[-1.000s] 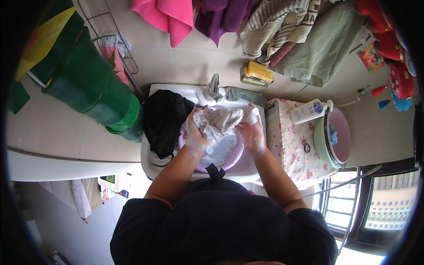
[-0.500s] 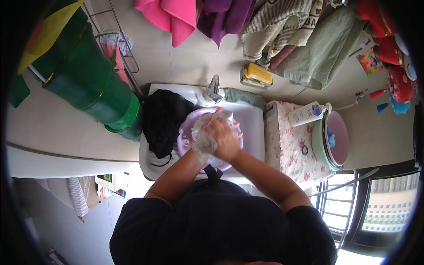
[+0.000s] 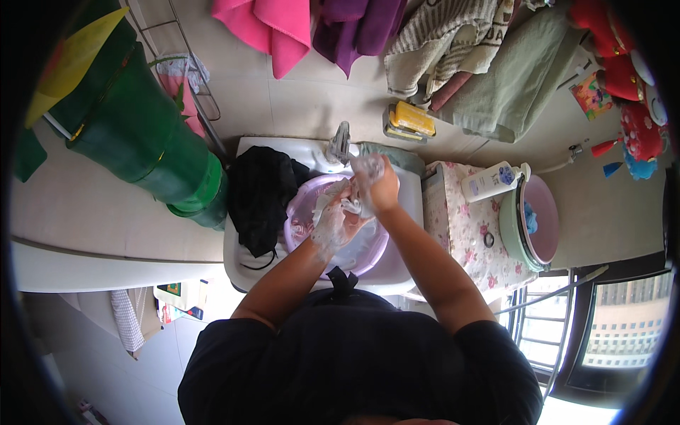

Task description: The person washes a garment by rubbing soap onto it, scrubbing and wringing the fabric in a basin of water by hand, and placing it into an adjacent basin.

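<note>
Both hands are over a light purple basin (image 3: 375,256) that sits in a white sink (image 3: 409,241). A wet white cloth (image 3: 327,194) is bunched between them. My left hand (image 3: 338,225), covered in suds, is closed around the cloth low in the basin. Higher and to the right, my right hand (image 3: 383,187) grips a soapy part of the same cloth, its fingers partly hidden by foam and blur. Cloudy, sudsy water lies in the basin, with something pinkish at its left side.
A black garment (image 3: 261,195) drapes over the sink's left side. Behind stand the faucet (image 3: 340,144) and a yellow soap bar (image 3: 414,119) in a wall holder. To the right, a white pump bottle (image 3: 490,181) lies on a floral cover (image 3: 464,241) beside stacked basins (image 3: 544,219).
My hands were stacked together over the cloth. Now the right hand has moved up and away from the left, pulling part of the cloth with it.
</note>
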The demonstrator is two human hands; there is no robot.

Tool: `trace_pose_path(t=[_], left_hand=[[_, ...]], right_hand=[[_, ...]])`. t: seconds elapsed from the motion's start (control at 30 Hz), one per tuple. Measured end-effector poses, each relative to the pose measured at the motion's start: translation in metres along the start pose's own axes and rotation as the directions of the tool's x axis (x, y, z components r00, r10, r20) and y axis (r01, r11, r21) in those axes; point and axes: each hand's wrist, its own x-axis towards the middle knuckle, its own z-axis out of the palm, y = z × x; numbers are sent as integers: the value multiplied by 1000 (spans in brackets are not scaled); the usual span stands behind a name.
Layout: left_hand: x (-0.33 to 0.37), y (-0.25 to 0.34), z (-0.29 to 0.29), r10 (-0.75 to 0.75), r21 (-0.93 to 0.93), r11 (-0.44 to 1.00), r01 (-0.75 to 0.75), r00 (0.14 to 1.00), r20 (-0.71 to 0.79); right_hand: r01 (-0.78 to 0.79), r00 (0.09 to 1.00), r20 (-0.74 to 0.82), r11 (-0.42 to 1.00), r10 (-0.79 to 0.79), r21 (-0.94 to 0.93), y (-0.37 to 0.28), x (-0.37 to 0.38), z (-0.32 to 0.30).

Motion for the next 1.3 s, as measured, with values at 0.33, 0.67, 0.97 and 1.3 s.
trace_pose_path(t=[0.33,0.67,0.97,1.3], left_hand=[[1,0,-15,-13,150,988,25,997,-80],[-4,32,18,194,217,959,-182,980,-40],[9,27,-5,210,52,974,-220,965,157],[-7,-6,40,150,154,978,-144,988,-24]], right_hand=[[-35,985,168,998,42,-45,39,19,5],[-677,722,681,336,126,655,53,-22,-34],[-858,514,843,81,158,508,37,-43,-26],[284,929,125,886,-349,366,33,-30,-23]])
